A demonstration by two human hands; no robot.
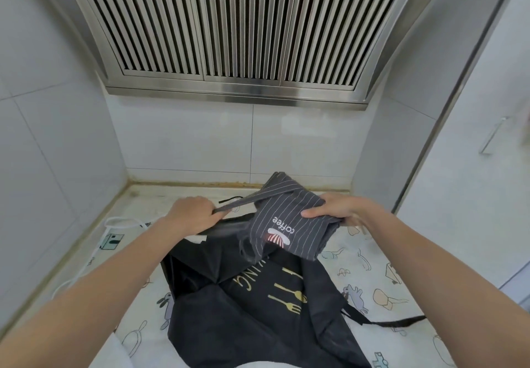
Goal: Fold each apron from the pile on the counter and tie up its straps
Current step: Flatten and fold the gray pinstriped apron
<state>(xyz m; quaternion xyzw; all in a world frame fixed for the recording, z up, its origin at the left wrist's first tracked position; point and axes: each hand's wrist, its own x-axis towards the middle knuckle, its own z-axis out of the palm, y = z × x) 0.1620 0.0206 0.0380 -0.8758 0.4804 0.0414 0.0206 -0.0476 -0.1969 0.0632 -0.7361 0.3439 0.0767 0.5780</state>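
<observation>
Left hand (192,212) fisted round grey strap (243,201), pulled taut. Right hand (338,209) pinches folded striped apron (289,224), held just above desk (372,258), over black apron (258,310) lying unfolded. Risk: bundle held at one edge only; hard strap pull likely opens folds. Loose layers hang beneath, may slip out. Black strap (395,321) trails right, could snag.

Even, soft, cool light; no hard shadows. Strong wide-angle bowing at edges. Slight blur lower frame, mild sheen on range hood (229,86).
</observation>
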